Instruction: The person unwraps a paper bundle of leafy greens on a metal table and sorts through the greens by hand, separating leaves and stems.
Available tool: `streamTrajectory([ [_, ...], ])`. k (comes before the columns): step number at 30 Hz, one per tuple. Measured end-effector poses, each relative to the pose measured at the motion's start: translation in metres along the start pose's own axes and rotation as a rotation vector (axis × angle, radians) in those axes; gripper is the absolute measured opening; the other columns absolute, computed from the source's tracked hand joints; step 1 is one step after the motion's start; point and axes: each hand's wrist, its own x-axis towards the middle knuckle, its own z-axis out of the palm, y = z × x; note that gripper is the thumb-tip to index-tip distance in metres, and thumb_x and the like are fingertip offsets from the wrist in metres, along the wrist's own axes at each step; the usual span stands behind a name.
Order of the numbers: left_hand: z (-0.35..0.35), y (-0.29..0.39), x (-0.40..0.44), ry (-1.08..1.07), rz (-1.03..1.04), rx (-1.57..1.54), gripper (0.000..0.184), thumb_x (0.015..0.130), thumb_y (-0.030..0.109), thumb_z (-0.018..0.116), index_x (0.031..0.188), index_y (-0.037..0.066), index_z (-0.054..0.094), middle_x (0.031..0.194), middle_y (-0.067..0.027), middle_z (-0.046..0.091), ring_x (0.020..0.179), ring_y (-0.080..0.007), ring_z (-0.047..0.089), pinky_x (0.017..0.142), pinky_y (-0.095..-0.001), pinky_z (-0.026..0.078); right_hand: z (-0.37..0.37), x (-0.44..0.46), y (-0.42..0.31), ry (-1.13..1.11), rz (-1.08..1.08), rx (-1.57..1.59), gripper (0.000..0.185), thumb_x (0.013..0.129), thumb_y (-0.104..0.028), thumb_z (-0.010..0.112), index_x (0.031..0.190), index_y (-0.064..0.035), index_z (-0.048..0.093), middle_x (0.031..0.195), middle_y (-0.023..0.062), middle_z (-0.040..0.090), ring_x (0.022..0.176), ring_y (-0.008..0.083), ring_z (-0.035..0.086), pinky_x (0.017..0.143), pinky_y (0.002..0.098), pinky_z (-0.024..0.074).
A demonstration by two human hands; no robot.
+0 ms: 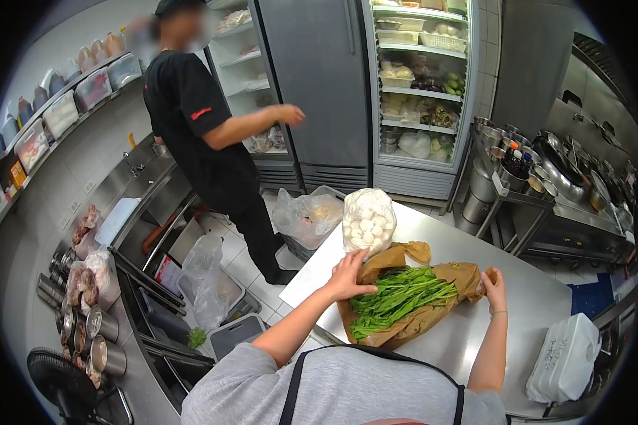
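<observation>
Leafy green vegetables lie in a bunch on opened brown paper on the steel table. My left hand rests at the paper's left edge, fingers spread and the thumb reaching toward the leaves. At the paper's right end, my right hand has its fingers curled around the crumpled edge. Just beyond the paper stands a clear plastic bag of white round pieces, possibly mushrooms or garlic; I cannot make out which.
A co-worker in black stands ahead on the left, one arm stretched toward the fridges. Plastic-lined crates sit on the floor left of the table. White foam boxes are stacked at the right. Pots and bottles crowd the stove side.
</observation>
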Motion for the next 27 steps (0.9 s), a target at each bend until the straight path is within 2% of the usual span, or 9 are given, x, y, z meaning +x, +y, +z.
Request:
streamTrajectory([
  [4, -0.002, 0.034, -0.018, -0.247, 0.153, 0.068, 0.099, 0.069, 0.061, 0.067, 0.145, 0.017, 0.021, 0.140, -0.0190, 0.026, 0.129, -0.0392, 0.029, 0.102, -0.0527, 0.031, 0.016, 0.004, 0.013, -0.143, 0.016, 0.059, 0.034, 0.087, -0.026, 0.063, 0.113, -0.0059, 0.054, 0.108, 0.0058, 0.058, 0.098, 0.0148, 0.053, 0.086, 0.0284, 0.0424],
  [8, 0.022, 0.018, -0.019, -0.247, -0.079, -0.203, 0.093, 0.078, 0.061, 0.057, 0.144, 0.010, 0.018, 0.137, -0.0227, 0.030, 0.122, -0.0391, 0.041, 0.099, -0.0446, 0.037, 0.041, -0.005, 0.004, -0.115, 0.063, 0.025, 0.040, 0.087, -0.028, 0.063, 0.119, -0.0062, 0.049, 0.112, 0.0071, 0.057, 0.102, 0.0167, 0.052, 0.089, 0.0293, 0.0409],
  [10, 0.018, 0.016, -0.017, -0.211, -0.157, -0.192, 0.086, 0.082, 0.061, 0.053, 0.142, 0.006, 0.026, 0.130, -0.0241, 0.037, 0.114, -0.0400, 0.047, 0.096, -0.0403, 0.040, 0.045, -0.008, 0.002, -0.126, 0.065, 0.019, 0.045, 0.087, -0.029, 0.063, 0.121, -0.0056, 0.046, 0.112, 0.0078, 0.057, 0.103, 0.0179, 0.052, 0.090, 0.0299, 0.0406],
  [12, 0.019, 0.002, -0.008, -0.387, -0.179, -0.303, 0.086, 0.081, 0.068, 0.047, 0.137, 0.004, 0.037, 0.129, -0.0245, 0.039, 0.111, -0.0423, 0.049, 0.094, -0.0402, 0.041, 0.043, -0.004, 0.009, -0.121, 0.090, 0.047, 0.050, 0.087, -0.033, 0.062, 0.125, -0.0055, 0.044, 0.114, 0.0071, 0.055, 0.105, 0.0172, 0.051, 0.090, 0.0294, 0.0403],
  [13, 0.013, 0.005, -0.004, -0.584, -0.282, -0.060, 0.092, 0.077, 0.075, 0.042, 0.133, 0.002, 0.043, 0.137, -0.0236, 0.033, 0.118, -0.0417, 0.044, 0.098, -0.0407, 0.039, 0.043, -0.003, 0.015, -0.121, 0.086, 0.046, 0.050, 0.087, -0.033, 0.062, 0.125, -0.0055, 0.044, 0.114, 0.0071, 0.055, 0.105, 0.0172, 0.051, 0.090, 0.0294, 0.0403],
  [16, 0.035, 0.009, -0.011, -0.382, -0.175, -0.007, 0.098, 0.074, 0.079, 0.041, 0.134, 0.001, 0.043, 0.141, -0.0242, 0.029, 0.123, -0.0424, 0.039, 0.102, -0.0404, 0.035, 0.036, -0.001, 0.019, -0.105, 0.113, 0.136, 0.056, 0.086, -0.034, 0.063, 0.129, -0.0054, 0.040, 0.118, 0.0079, 0.054, 0.108, 0.0178, 0.050, 0.092, 0.0301, 0.0388],
  [22, 0.050, 0.037, -0.009, -0.663, -0.140, -0.212, 0.133, 0.056, 0.081, 0.060, 0.138, -0.011, 0.011, 0.140, -0.0370, 0.015, 0.131, -0.0472, 0.024, 0.108, -0.0444, 0.027, 0.034, -0.007, -0.001, -0.300, 0.171, -0.019, 0.070, 0.079, -0.035, 0.071, 0.132, -0.0031, 0.038, 0.125, 0.0137, 0.051, 0.115, 0.0222, 0.048, 0.096, 0.0337, 0.0375],
  [24, 0.069, 0.051, -0.028, -0.485, 0.034, 0.040, 0.128, 0.058, 0.075, 0.066, 0.137, -0.011, 0.014, 0.137, -0.0354, 0.019, 0.127, -0.0466, 0.029, 0.106, -0.0441, 0.030, 0.035, -0.004, -0.006, -0.317, 0.151, -0.047, 0.068, 0.080, -0.035, 0.070, 0.132, -0.0034, 0.039, 0.125, 0.0126, 0.052, 0.115, 0.0219, 0.049, 0.097, 0.0333, 0.0371],
  [27, 0.069, 0.075, -0.040, -0.442, -0.017, 0.111, 0.130, 0.054, 0.065, 0.075, 0.139, -0.007, 0.010, 0.138, -0.0351, 0.019, 0.126, -0.0503, 0.029, 0.106, -0.0464, 0.030, 0.035, -0.003, -0.001, -0.341, 0.155, -0.059, 0.063, 0.082, -0.035, 0.069, 0.129, -0.0033, 0.042, 0.123, 0.0111, 0.054, 0.113, 0.0210, 0.050, 0.096, 0.0325, 0.0378],
])
